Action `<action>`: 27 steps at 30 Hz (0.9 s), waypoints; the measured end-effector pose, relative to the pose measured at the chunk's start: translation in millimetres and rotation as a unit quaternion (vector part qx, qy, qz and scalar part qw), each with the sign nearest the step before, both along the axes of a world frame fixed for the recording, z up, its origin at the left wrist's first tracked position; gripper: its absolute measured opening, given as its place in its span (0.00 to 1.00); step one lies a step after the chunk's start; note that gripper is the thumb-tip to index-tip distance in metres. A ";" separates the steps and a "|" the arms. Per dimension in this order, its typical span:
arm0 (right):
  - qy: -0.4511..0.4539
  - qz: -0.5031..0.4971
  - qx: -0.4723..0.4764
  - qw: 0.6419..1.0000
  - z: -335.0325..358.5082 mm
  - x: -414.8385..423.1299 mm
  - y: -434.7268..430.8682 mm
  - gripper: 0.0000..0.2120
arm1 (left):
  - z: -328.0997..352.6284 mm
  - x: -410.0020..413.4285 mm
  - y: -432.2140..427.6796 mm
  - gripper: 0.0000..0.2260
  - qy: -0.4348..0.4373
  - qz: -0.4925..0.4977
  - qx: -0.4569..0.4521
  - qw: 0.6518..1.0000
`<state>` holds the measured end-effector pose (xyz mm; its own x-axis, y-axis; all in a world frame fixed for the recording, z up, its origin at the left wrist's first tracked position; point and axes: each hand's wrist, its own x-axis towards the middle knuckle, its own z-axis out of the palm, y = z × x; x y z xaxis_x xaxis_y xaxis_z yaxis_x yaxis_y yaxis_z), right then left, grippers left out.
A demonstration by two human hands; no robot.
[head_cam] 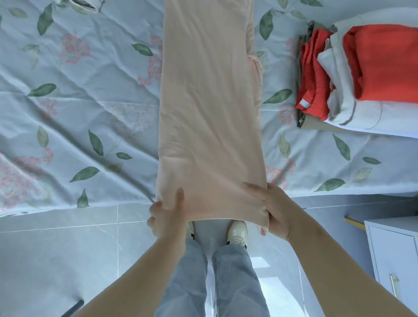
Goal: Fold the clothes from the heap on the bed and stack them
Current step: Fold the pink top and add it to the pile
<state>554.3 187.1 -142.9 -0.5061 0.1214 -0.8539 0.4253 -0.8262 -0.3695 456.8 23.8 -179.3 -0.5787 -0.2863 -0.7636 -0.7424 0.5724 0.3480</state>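
Head view: a long peach garment (209,104), folded into a narrow strip of soft, lightly creased cloth, runs straight up the middle of the bed (77,105). Its near end hangs past the bed's edge over the floor (62,253). The left hand (166,217) pinches the near left corner, thumb flat on top and fingers curled under. The right hand (271,208) grips the near right corner the same way, so the hem is stretched taut between them.

The bed wears a pale, wrinkled sheet printed with green leaves and pink blossom. The stack (369,75) sits on the right side of the bed, well apart from the strip: red knit pieces, a grey top with a ribbed hem, and khaki cloth beneath, edges roughly squared. At the top left a pale bit of clothing (81,2) is cut off by the frame.

Bare sheet lies open on both sides of the strip, wider on the left. A white cabinet (405,256) with a brass handle stands on the grey tiled floor at lower right.
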 end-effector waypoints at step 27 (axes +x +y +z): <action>-0.282 0.165 0.269 0.906 -61.3 32.3 6.4 0.13 | -18.7 -44.6 -62.8 0.20 -0.077 -0.206 -0.050 0.974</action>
